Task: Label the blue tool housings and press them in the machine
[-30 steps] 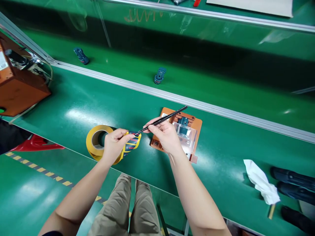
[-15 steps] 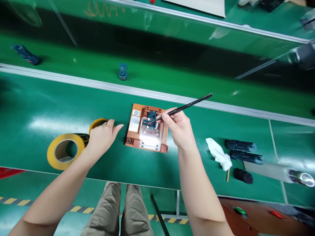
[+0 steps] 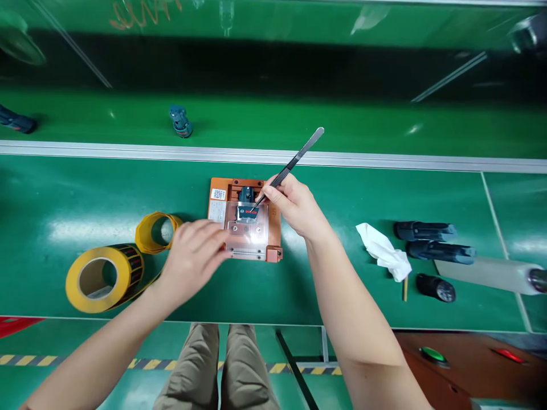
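An orange fixture (image 3: 273,228) with a clear plate lies on the green table and holds a small dark blue part (image 3: 247,196). My right hand (image 3: 299,206) grips black tweezers (image 3: 290,165). Their tips press a small dark label with red print (image 3: 248,213) onto the part. My left hand (image 3: 194,256) is blurred, fingers spread, empty, at the fixture's left front corner. A yellow label roll (image 3: 105,277) and its loose curled end (image 3: 156,232) lie left of that hand.
A white crumpled cloth (image 3: 384,256), three black cylinders (image 3: 431,250) and a white roller (image 3: 491,274) lie at the right. Two blue parts (image 3: 180,121) (image 3: 15,121) sit on the far belt beyond the aluminium rail (image 3: 128,151). A green button (image 3: 432,355) sits at lower right.
My left hand let go of the label strip and moved right to the fixture. My right hand carried the label on the tweezers to the blue part and now presses it there.
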### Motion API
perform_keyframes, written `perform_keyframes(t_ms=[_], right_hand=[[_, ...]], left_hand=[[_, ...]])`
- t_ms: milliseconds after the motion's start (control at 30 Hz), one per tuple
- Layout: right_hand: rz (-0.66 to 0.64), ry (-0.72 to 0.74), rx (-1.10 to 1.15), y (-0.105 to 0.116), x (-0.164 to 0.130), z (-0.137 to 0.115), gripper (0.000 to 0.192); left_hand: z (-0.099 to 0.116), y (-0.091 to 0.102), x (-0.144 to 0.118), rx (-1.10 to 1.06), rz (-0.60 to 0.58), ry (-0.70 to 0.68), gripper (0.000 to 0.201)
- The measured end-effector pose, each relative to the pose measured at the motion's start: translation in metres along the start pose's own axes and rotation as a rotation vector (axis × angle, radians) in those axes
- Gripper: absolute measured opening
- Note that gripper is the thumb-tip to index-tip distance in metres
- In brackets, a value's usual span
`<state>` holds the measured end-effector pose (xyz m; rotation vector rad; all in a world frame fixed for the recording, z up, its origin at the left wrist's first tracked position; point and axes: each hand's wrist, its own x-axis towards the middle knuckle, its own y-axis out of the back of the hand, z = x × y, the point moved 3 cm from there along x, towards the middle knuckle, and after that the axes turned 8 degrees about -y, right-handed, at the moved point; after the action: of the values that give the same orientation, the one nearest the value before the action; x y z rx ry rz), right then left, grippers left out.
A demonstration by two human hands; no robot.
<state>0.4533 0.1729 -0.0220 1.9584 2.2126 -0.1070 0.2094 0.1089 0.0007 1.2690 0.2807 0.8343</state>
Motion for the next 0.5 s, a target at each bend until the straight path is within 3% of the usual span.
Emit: perform_keyframes(t_ms=[67, 167, 500], right_hand=[[-0.002, -0.005, -0.006, 0.0, 0.001, 0.002, 0.032], [-0.004, 0.001, -0.008, 0.0, 0.002, 0.003, 0.031], [0.014, 0.01, -0.025, -0.001, -0.001, 0.004, 0.028]], left_hand=[[0.021, -0.017, 0.001, -0.047, -0.088, -0.096, 0.045], [0.035, -0.03, -0.001, -0.026, -0.123, -0.088, 0.05], [0.034, -0.029, -0.002, 0.026, -0.126, -0.078, 0.045]])
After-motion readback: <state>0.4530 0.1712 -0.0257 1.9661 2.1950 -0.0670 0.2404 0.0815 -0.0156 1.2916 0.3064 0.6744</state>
